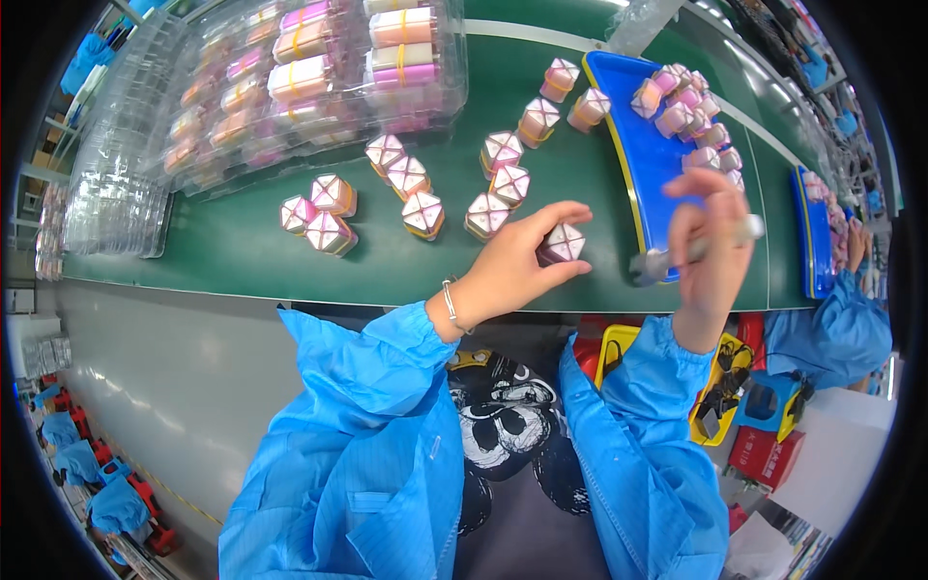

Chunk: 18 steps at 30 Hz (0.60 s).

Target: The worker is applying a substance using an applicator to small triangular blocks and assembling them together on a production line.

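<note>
My left hand (517, 256) is curled round a small faceted block (564, 244) with a white, cross-lined top, gripping it between thumb and fingers on the green table. Smeared by motion, my right hand (713, 242) is raised over the near end of a blue tray (619, 145). Its fingers are closed on a greyish rod-like tool (657, 263) whose kind I cannot make out. Similar blocks with orange bands stand beyond my left hand, the nearest being one block (486, 215) just past my wrist. A group of three blocks (331, 232) stands farther left.
Clear plastic trays (425, 101) with banded pink, white and orange blocks lie at the far left, beside stacked clear trays (116, 174). More blocks (706, 159) fill the blue tray's right side. A yellow bin (619, 340) sits below the table edge. Another person's sleeve (831, 333) shows at right.
</note>
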Available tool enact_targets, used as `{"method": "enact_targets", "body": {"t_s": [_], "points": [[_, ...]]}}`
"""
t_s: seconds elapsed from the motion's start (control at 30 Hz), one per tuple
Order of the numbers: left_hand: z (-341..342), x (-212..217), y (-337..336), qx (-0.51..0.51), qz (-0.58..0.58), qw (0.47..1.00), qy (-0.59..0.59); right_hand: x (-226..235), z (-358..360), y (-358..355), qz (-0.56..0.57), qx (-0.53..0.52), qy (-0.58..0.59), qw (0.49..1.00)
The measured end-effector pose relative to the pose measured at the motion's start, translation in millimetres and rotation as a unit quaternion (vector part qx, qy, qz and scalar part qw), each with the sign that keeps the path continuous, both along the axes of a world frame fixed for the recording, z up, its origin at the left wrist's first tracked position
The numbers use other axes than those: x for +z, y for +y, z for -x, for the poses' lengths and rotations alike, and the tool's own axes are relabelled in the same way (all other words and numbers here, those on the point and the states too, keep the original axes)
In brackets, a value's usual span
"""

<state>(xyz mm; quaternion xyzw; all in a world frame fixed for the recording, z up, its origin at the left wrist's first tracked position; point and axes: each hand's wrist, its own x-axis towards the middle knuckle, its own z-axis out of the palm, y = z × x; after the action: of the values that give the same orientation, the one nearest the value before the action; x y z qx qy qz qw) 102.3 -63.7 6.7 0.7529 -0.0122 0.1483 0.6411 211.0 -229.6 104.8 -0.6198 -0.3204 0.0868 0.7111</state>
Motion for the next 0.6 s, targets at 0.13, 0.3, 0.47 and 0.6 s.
{"method": "enact_targets", "body": {"t_s": [0.13, 0.3, 0.47, 0.6], "points": [[-2.4, 7.8, -5.8, 0.043, -0.053, 0.994, 0.081, 1.2, 2.0, 26.8, -0.186, 0.054, -0.008, 0.981], [-2.1, 6.4, -9.1, 0.069, -0.094, 0.991, 0.071, -10.0, 21.8, 51.9, -0.127, 0.097, 0.004, 0.987], [-2.7, 2.1, -9.3, 0.073, -0.117, 0.989, 0.05, -9.3, 28.8, 59.2, -0.059, 0.128, 0.007, 0.99], [-3.6, 0.4, -8.1, 0.073, -0.132, 0.987, 0.058, -6.6, 33.0, 62.6, -0.032, 0.131, 0.03, 0.99]]}}
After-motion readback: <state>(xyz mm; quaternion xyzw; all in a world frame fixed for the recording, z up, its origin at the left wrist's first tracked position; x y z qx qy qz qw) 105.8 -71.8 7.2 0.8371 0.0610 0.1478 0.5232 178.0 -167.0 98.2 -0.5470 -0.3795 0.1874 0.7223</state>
